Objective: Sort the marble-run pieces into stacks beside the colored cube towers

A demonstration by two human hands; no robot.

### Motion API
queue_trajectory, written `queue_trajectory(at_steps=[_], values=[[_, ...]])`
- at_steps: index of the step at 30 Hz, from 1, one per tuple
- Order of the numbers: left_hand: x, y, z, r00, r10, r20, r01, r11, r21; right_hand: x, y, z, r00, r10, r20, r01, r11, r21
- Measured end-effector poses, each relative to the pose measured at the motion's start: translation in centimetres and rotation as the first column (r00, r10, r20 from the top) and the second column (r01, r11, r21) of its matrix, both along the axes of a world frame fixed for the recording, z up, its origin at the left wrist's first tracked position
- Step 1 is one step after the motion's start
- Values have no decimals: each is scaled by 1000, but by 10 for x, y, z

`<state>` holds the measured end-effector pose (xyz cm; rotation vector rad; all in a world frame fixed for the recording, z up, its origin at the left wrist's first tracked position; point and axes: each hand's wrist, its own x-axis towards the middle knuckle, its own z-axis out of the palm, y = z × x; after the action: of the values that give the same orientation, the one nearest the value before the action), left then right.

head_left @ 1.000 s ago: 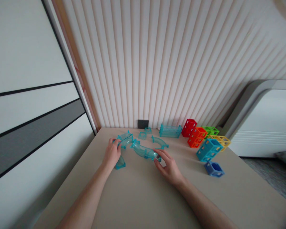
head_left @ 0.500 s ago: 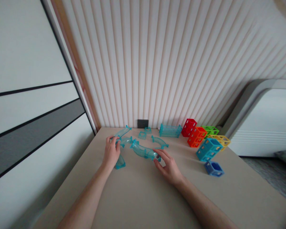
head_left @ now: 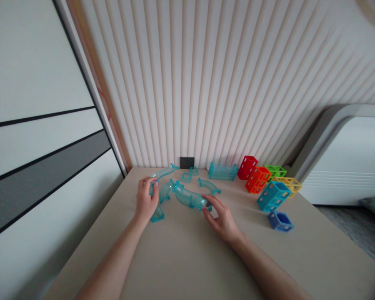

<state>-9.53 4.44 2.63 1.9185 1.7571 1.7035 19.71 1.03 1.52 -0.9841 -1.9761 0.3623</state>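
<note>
My left hand (head_left: 148, 198) is closed on the near end of a clear teal track piece (head_left: 164, 171), whose far end points toward the wall. Beside it lies a curved teal track piece (head_left: 165, 191), meeting a longer curved track section (head_left: 186, 196) at its left end. My right hand (head_left: 221, 217) grips the right end of that longer section between thumb and fingers, with something small and dark near the fingertips. Below my left hand, another teal track piece (head_left: 158, 214) rests on the table, partly hidden by the hand.
At the back are small teal square frames (head_left: 186, 178), a curved track piece (head_left: 210, 186) and a stack of teal pieces (head_left: 223, 171). To the right stand red (head_left: 247, 167), orange (head_left: 258, 179), green, yellow and blue (head_left: 274, 196) block frames. A black socket (head_left: 187, 162) is on the wall.
My left hand has turned slightly, and the far end of its track piece has shifted right. More of the curved piece beside it shows. My right hand has barely moved.
</note>
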Motion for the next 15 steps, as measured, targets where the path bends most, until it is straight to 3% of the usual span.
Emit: queue_trajectory(at_steps=[2,6,10,15], values=[[4,-4,3,982,-66,179,73,997,-31,0,-1,1,999,-37,-37,38,999,38],[14,-11,7,856,-182,484,225,974,-31,2,-4,6,989,-93,-115,104,990,95],[24,-20,10,792,-287,539,345,939,-8,3,-6,7,983,-99,-156,117,987,109],[41,-32,18,663,-443,603,573,819,-28,3,-6,6,991,-46,-128,56,996,76]])
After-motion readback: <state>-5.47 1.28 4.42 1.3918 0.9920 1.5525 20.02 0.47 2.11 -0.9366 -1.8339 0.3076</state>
